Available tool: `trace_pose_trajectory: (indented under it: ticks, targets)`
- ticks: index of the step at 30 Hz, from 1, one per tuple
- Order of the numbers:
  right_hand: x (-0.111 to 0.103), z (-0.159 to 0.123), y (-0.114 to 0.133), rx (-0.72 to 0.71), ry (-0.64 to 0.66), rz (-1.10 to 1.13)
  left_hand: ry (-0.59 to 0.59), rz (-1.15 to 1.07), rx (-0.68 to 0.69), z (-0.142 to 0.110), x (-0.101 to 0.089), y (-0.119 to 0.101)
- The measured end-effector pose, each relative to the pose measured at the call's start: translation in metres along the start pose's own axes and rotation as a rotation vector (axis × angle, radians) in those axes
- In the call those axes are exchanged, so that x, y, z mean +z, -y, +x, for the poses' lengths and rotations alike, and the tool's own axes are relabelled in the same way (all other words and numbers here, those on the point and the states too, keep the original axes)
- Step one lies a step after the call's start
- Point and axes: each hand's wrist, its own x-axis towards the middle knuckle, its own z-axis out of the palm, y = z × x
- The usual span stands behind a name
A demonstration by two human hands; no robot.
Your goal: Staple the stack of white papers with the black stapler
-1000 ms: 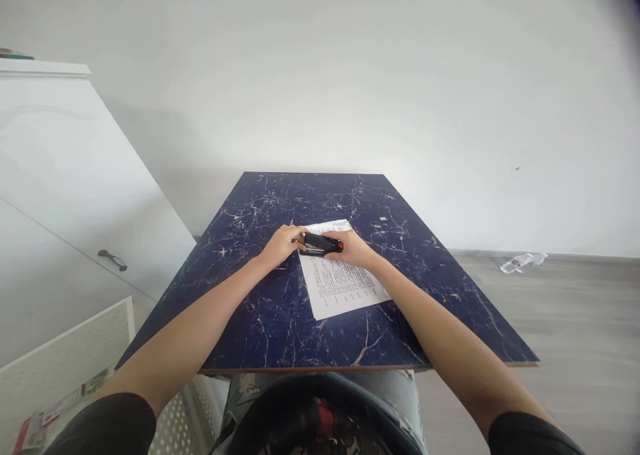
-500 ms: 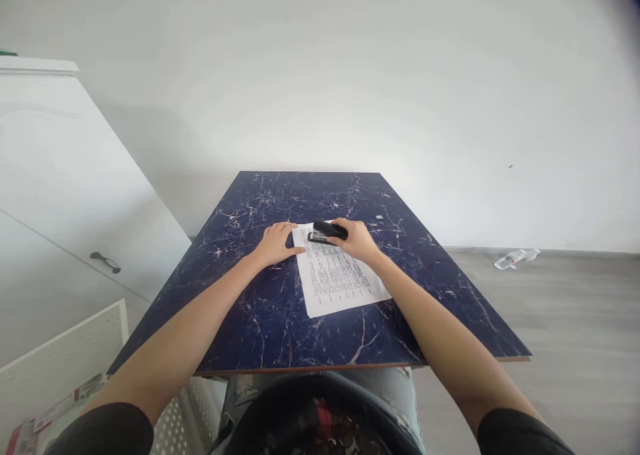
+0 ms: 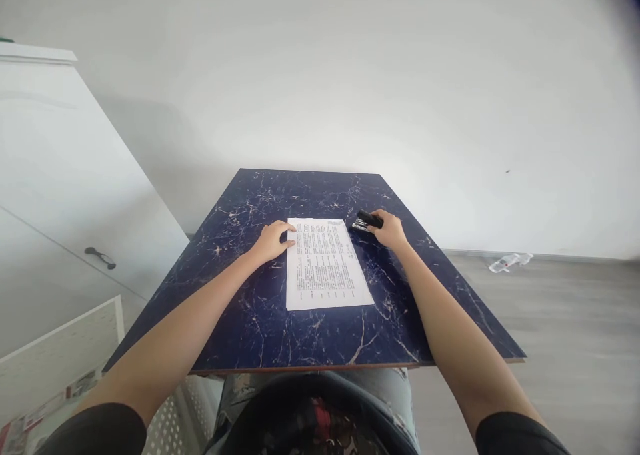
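Printed paper [image 3: 325, 268], looking like more than one sheet, lies on the dark blue marbled table [image 3: 240, 335]. At its upper left edge my left hand [image 3: 273, 240] grips the paper, thumb and fingertips a little apart on the margin. My right hand [image 3: 391, 229] is closed round a black stapler [image 3: 369, 219], to the right of the paper's top corner and apart from it. The stapler's jaws point left, and its metal inside shows between the top and base. Whether the stapler rests on the tabletop I cannot tell.
A white cabinet [image 3: 75, 175] with a dark handle [image 3: 100, 257] stands on the left. Below it is a white perforated container [image 3: 170, 421]. The wall [image 3: 320, 75] rises behind the table. A clear plastic thing [image 3: 510, 262] lies on the floor at right.
My right hand has carried the stapler off the paper to the right. The paper has turned straighter and shifted slightly left, with my left hand still at its edge.
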Motion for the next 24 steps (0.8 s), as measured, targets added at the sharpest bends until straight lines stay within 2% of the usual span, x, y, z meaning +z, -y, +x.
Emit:
trace_pose_trajectory:
  ticks: [4,12,24]
  targets:
    - [0.0049,-0.0009,0.0011,-0.052,0.053,-0.02,-0.068,-0.108,0.074,0.0007,-0.0007,0.0003]
    - [0.0041,-0.0031,0.0034,-0.124,0.057,-0.053,-0.082,-0.256,0.049,0.0017,0.0016,0.0057]
    - [0.0021,-0.0054,0.0089,-0.126,0.083,-0.106,-0.06,-0.212,0.028,0.0013,-0.0012,0.001]
